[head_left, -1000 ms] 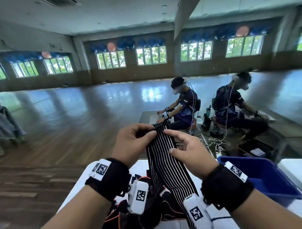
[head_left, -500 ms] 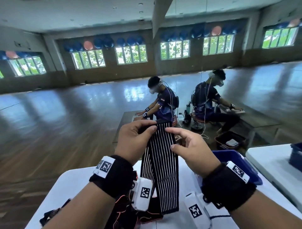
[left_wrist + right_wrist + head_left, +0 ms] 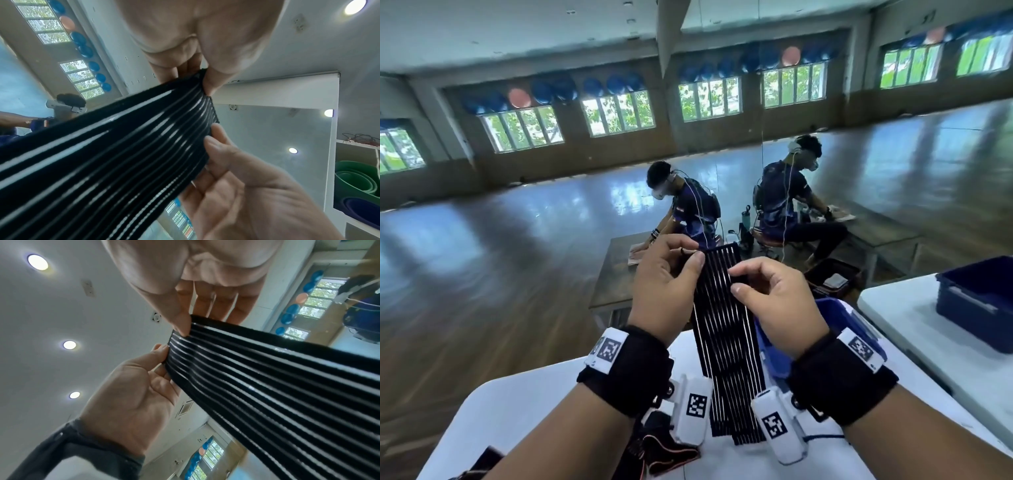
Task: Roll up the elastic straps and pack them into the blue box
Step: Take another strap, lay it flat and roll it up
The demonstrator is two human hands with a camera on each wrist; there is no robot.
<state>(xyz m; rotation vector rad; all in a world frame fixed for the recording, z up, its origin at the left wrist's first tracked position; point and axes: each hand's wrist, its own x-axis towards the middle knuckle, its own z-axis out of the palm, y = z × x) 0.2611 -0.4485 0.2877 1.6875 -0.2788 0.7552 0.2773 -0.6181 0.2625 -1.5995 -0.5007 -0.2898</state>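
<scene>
Black elastic strap (image 3: 726, 342) with thin white lines hangs upright at the centre of the head view, its top end held up by both hands and its lower end reaching the white table (image 3: 524, 404) at the bottom of the frame. Left hand (image 3: 666, 291) pinches the top left edge between thumb and curled fingers; right hand (image 3: 774, 305) pinches the right edge just below, thumb on the front. Beside the strap's foot, lower left, lie more dark straps with orange lines (image 3: 664, 448). Right of the strap, behind the right wrist, shows the blue box (image 3: 835, 310). A second blue bin (image 3: 976, 308) sits on a neighbouring table at the right edge. Farther off, mid-frame, two seated people work at low tables on open wooden floor. Square coded markers on the wrist units carry no readable words
</scene>
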